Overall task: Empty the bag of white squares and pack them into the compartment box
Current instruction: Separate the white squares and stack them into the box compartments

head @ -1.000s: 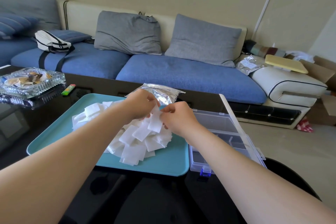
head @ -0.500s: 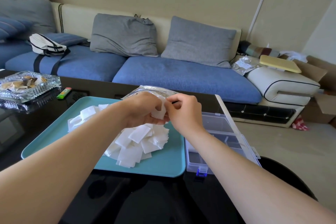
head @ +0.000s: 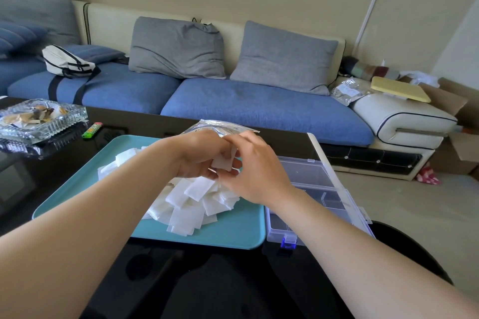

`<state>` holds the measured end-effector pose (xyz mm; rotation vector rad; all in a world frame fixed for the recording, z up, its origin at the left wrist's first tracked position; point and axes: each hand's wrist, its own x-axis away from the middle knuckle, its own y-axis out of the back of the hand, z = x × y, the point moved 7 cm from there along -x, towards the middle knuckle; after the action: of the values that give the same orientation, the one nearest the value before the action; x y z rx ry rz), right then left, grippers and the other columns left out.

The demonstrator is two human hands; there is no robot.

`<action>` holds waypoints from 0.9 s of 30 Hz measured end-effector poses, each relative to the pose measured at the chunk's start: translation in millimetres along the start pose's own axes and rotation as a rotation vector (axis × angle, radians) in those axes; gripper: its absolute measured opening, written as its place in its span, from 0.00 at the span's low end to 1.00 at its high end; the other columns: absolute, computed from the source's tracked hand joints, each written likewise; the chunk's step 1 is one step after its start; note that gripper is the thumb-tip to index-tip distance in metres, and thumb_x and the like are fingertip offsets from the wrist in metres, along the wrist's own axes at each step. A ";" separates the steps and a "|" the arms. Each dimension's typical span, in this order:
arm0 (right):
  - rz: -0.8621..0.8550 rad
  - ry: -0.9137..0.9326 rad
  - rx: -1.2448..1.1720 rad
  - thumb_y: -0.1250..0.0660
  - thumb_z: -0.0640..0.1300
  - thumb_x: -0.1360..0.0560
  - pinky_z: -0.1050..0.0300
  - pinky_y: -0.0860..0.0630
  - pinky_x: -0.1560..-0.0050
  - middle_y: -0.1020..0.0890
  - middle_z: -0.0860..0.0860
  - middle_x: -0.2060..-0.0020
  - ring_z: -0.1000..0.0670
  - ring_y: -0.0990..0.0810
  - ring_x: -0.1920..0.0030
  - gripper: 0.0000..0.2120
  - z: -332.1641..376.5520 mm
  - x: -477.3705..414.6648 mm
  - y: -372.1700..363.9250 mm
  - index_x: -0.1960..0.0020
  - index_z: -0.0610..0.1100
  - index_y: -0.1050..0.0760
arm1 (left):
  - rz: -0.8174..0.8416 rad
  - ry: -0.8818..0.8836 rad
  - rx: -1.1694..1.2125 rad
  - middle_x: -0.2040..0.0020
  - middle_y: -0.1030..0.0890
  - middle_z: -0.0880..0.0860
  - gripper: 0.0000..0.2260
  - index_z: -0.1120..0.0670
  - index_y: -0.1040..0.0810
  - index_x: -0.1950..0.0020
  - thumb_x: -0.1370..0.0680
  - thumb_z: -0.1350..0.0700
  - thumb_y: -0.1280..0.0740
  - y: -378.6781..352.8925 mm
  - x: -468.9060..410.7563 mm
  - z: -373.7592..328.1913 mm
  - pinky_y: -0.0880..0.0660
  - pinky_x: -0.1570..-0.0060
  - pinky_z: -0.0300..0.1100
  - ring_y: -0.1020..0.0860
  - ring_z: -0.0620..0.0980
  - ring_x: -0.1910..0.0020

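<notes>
Downward view along two bare forearms meeting over a teal tray [head: 233, 233] on a glossy black table [head: 233, 287].

Left hand [head: 199, 155] with fingers curled upward, gripping a white square [head: 225, 162] from underneath. Right hand [head: 256, 171] close against it, thumb and fingertips pinching the same square. Both hands closed on it. Impossible to tell whether one piece or a few stacked together.

Directly beneath both hands, a loose pile of white squares [head: 190, 202] heaped on the tray, spilling toward the viewer and out to the left behind the left wrist.

Just beyond the hands and partly hidden by them, the crinkled silvery bag [head: 220, 127], showing above the knuckles.

Immediately right of the right hand and wrist, just beside the tray's right edge, the clear plastic compartment box [head: 308, 176]. Lid [head: 340, 184] raised along its right side, blue latch [head: 289, 241] at the near end, dividers faintly visible inside.

Well to the left of the left hand, a glass ashtray [head: 41, 119] with a green lighter [head: 92, 130] near it.

Far beyond the hands, a blue sofa [head: 259, 106] with grey cushions [head: 176, 46].
</notes>
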<state>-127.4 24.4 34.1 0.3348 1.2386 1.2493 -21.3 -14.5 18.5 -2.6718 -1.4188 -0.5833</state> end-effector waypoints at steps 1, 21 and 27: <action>0.000 0.002 -0.014 0.23 0.53 0.32 0.44 0.21 0.46 0.22 0.53 0.46 0.47 0.22 0.46 0.24 0.9 0.3 1.8 0.37 0.50 0.20 | 0.005 0.015 -0.005 0.49 0.16 0.61 0.13 0.62 0.20 0.43 0.21 0.67 0.42 1.2 -1.0 1.7 0.24 0.32 0.62 0.16 0.59 0.48; 0.438 -0.431 0.074 0.26 0.59 0.30 0.52 0.23 0.57 0.21 0.51 0.62 0.43 0.19 0.51 0.17 -5.0 6.1 -66.2 0.63 0.47 0.27 | -0.432 -0.087 -0.435 0.53 0.13 0.57 0.11 0.57 0.13 0.50 0.27 0.69 0.29 58.3 -0.3 12.1 0.15 0.50 0.57 0.15 0.61 0.49; 0.323 -0.547 -0.220 0.26 0.44 0.28 0.58 0.18 0.60 0.14 0.54 0.62 0.51 0.15 0.57 0.03 -11.9 -3.5 -46.0 0.58 0.47 0.14 | -0.381 -0.114 -0.408 0.54 0.13 0.57 0.11 0.59 0.14 0.52 0.25 0.69 0.34 60.8 -4.3 13.8 0.15 0.49 0.57 0.14 0.62 0.52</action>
<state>-112.6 -0.1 -4.0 0.6816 0.5872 1.4281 29.8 -49.7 11.5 -2.7715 -2.0658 -0.8408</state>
